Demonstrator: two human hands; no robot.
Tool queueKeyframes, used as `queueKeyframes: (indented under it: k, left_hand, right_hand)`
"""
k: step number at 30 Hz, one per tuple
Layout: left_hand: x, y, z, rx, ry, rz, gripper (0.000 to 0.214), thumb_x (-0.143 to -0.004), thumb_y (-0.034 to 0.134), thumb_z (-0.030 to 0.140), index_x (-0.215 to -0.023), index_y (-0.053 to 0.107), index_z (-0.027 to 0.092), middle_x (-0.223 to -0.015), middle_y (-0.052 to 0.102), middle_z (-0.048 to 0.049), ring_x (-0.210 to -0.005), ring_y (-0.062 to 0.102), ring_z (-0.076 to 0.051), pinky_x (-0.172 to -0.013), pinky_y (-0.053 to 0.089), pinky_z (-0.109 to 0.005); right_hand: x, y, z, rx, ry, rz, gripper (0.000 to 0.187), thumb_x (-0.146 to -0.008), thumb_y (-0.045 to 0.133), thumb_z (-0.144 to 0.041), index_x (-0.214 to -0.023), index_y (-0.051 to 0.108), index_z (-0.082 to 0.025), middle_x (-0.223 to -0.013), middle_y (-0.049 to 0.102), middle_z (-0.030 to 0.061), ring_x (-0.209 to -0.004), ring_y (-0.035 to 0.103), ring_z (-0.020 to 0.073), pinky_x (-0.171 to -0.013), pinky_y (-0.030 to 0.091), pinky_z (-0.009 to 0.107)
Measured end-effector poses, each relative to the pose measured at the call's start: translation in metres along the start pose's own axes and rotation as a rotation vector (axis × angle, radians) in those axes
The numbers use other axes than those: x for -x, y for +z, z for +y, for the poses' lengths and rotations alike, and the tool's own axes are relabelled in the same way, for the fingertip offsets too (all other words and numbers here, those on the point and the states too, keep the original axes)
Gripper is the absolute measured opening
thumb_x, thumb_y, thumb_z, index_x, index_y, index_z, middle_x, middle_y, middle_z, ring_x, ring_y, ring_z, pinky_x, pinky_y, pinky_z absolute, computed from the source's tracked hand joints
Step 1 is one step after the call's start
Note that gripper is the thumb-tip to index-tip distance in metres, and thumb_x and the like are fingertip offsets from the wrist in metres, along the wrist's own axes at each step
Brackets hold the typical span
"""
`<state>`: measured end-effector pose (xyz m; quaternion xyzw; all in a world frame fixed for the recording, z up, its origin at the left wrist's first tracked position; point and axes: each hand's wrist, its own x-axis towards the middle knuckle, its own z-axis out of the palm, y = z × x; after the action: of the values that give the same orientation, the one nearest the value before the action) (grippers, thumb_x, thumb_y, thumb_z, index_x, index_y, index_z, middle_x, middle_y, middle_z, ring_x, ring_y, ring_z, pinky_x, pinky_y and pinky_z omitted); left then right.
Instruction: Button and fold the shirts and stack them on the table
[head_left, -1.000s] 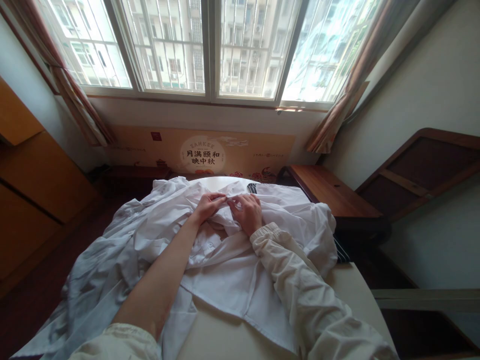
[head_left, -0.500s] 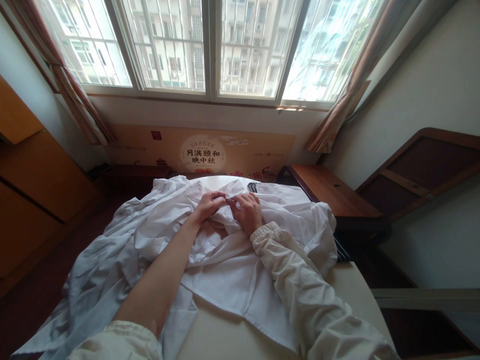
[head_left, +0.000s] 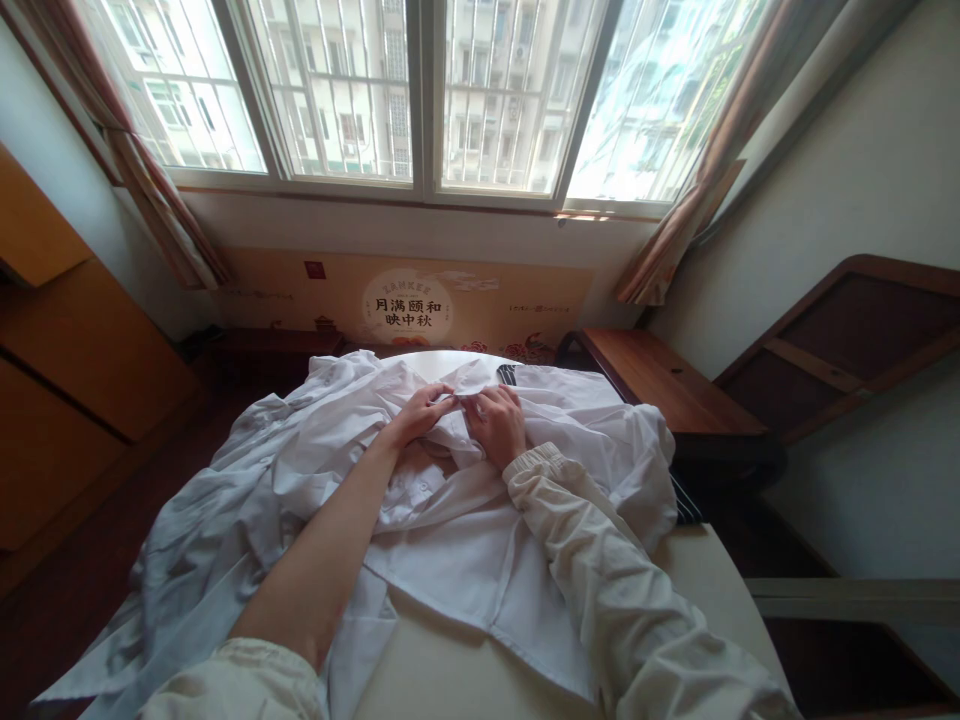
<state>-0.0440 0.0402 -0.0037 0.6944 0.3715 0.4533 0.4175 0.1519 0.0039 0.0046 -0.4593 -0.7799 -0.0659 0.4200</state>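
A white shirt point(head_left: 450, 560) with small buttons lies rumpled over a round cream table point(head_left: 431, 655), its cloth bunched around both hands. My left hand point(head_left: 421, 413), its sleeve pushed up the forearm, pinches a fold of the shirt. Close on its right, my right hand point(head_left: 496, 420) grips the same raised stretch of cloth, fingers bent. The two sets of fingertips nearly meet; whether a button is between them I cannot make out. More white cloth point(head_left: 217, 520) hangs over the table's left side. A black-and-white striped fabric point(head_left: 507, 375) peeks out behind the right hand.
Past the table, a printed beige board point(head_left: 510, 290) leans under a barred window point(head_left: 495, 100). A brown wooden bench or low table point(head_left: 660, 385) stands at the right, near a leaning wooden frame point(head_left: 847, 340). Orange-brown cabinets point(head_left: 82, 350) line the left.
My fingers have shifted slightly at the fold, and a flap of the white cloth now rises a little more between the hands. The rest of the shirt lies nearly as before.
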Motion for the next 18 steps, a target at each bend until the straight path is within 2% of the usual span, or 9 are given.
queueKeyframes:
  k: [5, 14, 18]
  left_hand:
    - [0.0025, 0.001, 0.006, 0.112, -0.058, 0.005, 0.033, -0.084, 0.074, 0.044, -0.102, 0.077, 0.017, -0.097, 0.078, -0.0049, -0.088, 0.07, -0.022, -0.079, 0.055, -0.029]
    - [0.0009, 0.0031, 0.0091, 0.076, -0.058, 0.059, 0.033, -0.084, 0.076, 0.048, -0.091, 0.078, 0.016, -0.092, 0.077, -0.0062, -0.085, 0.068, -0.021, -0.077, 0.054, -0.028]
    - [0.0023, 0.0044, 0.0103, 0.201, -0.063, 0.019, 0.037, -0.086, 0.076, 0.051, -0.091, 0.076, 0.014, -0.092, 0.076, -0.0068, -0.084, 0.068, -0.02, -0.077, 0.053, -0.028]
  right_hand:
    - [0.0001, 0.0015, 0.0011, -0.032, 0.008, 0.013, 0.012, -0.1, 0.065, -0.029, -0.097, 0.076, -0.028, -0.095, 0.075, 0.0039, -0.097, 0.067, 0.0235, -0.113, 0.039, 0.042]
    - [0.0011, 0.0024, 0.0014, -0.046, 0.021, 0.015, 0.013, -0.099, 0.065, -0.029, -0.104, 0.077, -0.029, -0.099, 0.078, 0.0033, -0.099, 0.069, 0.0235, -0.113, 0.039, 0.043]
    - [0.0004, 0.0011, -0.002, -0.041, 0.032, 0.029, 0.013, -0.098, 0.066, -0.03, -0.106, 0.077, -0.028, -0.103, 0.079, 0.0048, -0.101, 0.069, 0.0244, -0.114, 0.038, 0.043]
